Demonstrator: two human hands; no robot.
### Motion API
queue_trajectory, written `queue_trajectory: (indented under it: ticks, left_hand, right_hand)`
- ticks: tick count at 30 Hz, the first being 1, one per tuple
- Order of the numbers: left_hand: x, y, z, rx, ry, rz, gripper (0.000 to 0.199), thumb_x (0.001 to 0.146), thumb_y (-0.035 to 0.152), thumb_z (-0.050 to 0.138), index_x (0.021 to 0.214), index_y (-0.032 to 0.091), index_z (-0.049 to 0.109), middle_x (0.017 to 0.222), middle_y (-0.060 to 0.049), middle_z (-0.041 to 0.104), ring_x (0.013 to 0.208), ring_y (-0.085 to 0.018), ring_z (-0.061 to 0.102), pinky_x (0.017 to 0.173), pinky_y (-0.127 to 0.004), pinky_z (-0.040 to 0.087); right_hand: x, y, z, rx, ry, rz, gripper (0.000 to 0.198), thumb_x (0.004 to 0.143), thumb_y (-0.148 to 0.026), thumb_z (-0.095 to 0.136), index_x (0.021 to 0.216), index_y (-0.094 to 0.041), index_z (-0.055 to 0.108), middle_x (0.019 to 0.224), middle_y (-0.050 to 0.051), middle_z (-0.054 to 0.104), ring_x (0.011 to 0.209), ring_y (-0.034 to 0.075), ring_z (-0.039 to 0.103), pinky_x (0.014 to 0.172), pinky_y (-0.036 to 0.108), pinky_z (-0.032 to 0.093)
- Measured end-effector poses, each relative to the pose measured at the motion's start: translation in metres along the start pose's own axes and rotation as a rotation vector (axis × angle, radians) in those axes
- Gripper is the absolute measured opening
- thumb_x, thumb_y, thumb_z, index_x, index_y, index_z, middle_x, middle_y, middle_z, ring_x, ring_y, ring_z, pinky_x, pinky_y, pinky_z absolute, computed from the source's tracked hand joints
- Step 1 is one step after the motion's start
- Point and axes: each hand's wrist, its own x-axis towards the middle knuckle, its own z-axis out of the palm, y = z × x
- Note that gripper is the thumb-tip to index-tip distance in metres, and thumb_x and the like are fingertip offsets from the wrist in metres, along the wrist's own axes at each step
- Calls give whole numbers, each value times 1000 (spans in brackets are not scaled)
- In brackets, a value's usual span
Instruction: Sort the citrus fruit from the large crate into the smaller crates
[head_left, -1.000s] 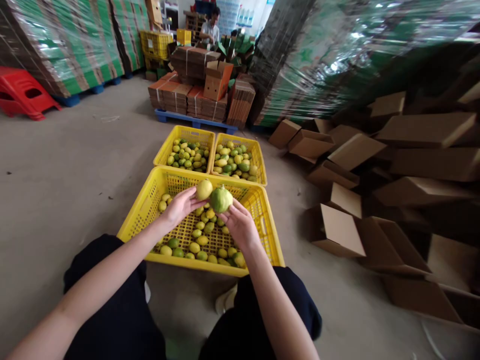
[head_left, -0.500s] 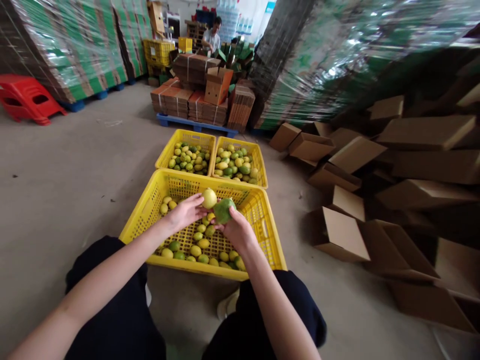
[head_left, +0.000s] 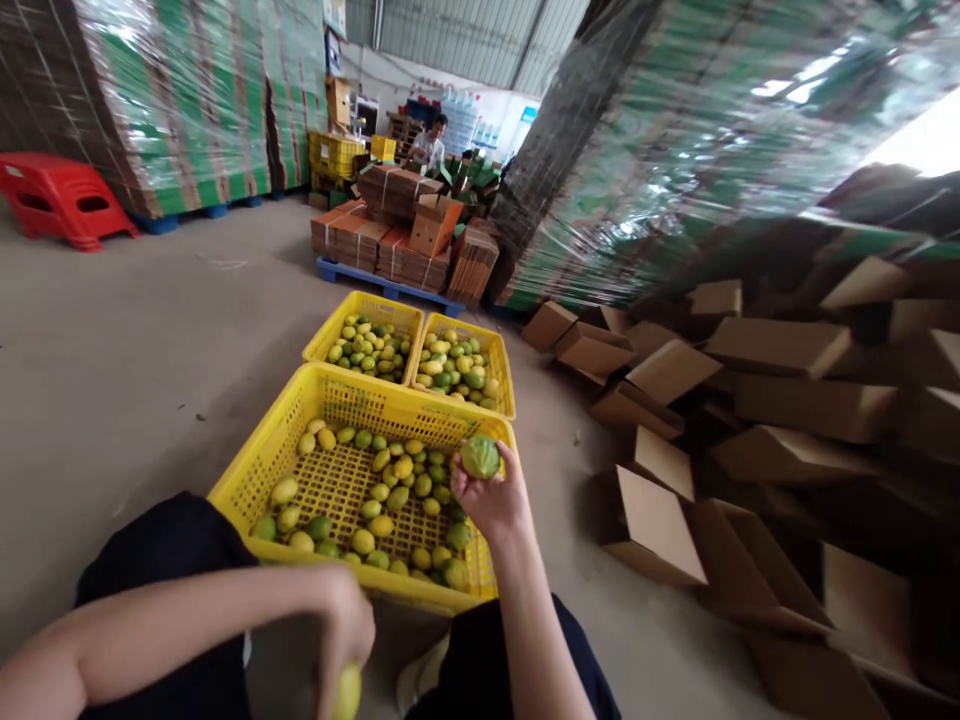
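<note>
My right hand (head_left: 491, 492) is closed around a green lemon (head_left: 480, 457), held up over the right side of a large yellow crate (head_left: 247, 485). Low in the picture, in front of the crate's near rim, my left hand (head_left: 341, 625) points downward with its fingers wrapped round a yellow lemon (head_left: 348, 690). That lemon is partly hidden by the hand. Inside the crate lie several loose lemons (head_left: 382, 526), yellow and green, spread over the slotted floor and gathered along the near and right walls.
Two smaller yellow crates (head_left: 362, 300) of lemons stand behind the large one. Open cardboard boxes (head_left: 660, 515) are heaped on the right. A blue pallet (head_left: 382, 283) bears flattened cartons (head_left: 401, 255); a person (head_left: 429, 145) is behind. A red stool (head_left: 71, 195) stands left.
My left hand has moved from above the crate down toward me, carrying the yellow lemon. My right hand keeps the green lemon, now apart from the left. The view has tilted up.
</note>
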Motion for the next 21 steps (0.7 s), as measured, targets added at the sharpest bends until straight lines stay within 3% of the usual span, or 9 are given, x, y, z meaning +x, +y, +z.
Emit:
queue_trajectory:
  ticks: [1, 2, 4, 6, 8, 10, 13, 16, 21]
  left_hand:
    - [-8, -6, -23, -34, -59, 6, 26, 51, 46, 85, 52, 27, 68, 46, 3, 60, 46, -19, 59, 48, -29, 47]
    - [-18, -15, -51, -65, 56, -39, 26, 57, 48, 82, 70, 27, 74, 61, 1, 69, 59, -21, 66, 57, -30, 51]
    - [-41, -37, -107, -109, 552, -258, 50, 75, 53, 67, 114, 21, 69, 104, -11, 74, 94, -30, 69, 79, -36, 55]
    - [-63, -59, -148, -12, 935, -481, 90, 76, 58, 65, 146, 8, 40, 142, -28, 50, 131, -43, 47, 99, -49, 46]
    - [-78, -75, -165, 64, 1159, -656, 100, 80, 59, 60, 151, -1, 23, 153, -35, 29, 141, -49, 30, 104, -57, 39]
    - [-83, -82, -161, 79, 1148, -652, 76, 87, 52, 53, 144, 3, 39, 149, -30, 41, 136, -44, 41, 103, -52, 42]
    - [-75, -77, -138, -25, 893, -470, 34, 91, 35, 45, 103, 15, 70, 105, -12, 74, 98, -26, 69, 85, -33, 50]
    - [-58, -64, -116, -133, 782, -349, 28, 88, 27, 46, 78, 18, 71, 73, -4, 73, 68, -18, 68, 66, -26, 46]
    - [-42, -52, -106, -196, 799, -285, 25, 87, 29, 50, 78, 17, 70, 75, -5, 74, 71, -18, 68, 66, -26, 46]
  right_hand:
    - [0, 2, -1, -8, -11, 2, 32, 88, -42, 52, 94, -15, 67, 66, 7, 67, 55, 14, 59, 47, 21, 50]
    - [1, 3, -1, -16, -17, 4, 31, 87, -41, 54, 94, -14, 67, 66, 7, 67, 56, 14, 59, 48, 21, 50]
    - [4, 5, -4, -30, -18, 6, 30, 86, -41, 55, 92, -14, 67, 67, 8, 68, 56, 15, 59, 48, 21, 50]
    - [8, 5, -7, -34, -9, 2, 27, 86, -41, 57, 87, -15, 66, 68, 8, 68, 56, 15, 59, 48, 22, 51]
    - [12, 6, -9, -32, -9, 2, 26, 85, -41, 59, 84, -17, 65, 68, 7, 68, 56, 15, 60, 48, 22, 51]
    - [15, 7, -10, -48, -18, 15, 25, 84, -42, 60, 80, -18, 63, 67, 7, 68, 55, 15, 60, 49, 22, 51]
    - [18, 11, -10, -100, -35, 31, 24, 84, -42, 62, 78, -19, 62, 64, 7, 69, 53, 14, 59, 49, 21, 50]
    - [20, 16, -9, -107, -29, 46, 24, 85, -41, 61, 79, -18, 62, 65, 6, 69, 55, 14, 60, 48, 21, 50]
    - [22, 29, -2, -204, -26, 76, 28, 87, -42, 57, 81, -15, 62, 63, 7, 68, 51, 14, 60, 47, 22, 49]
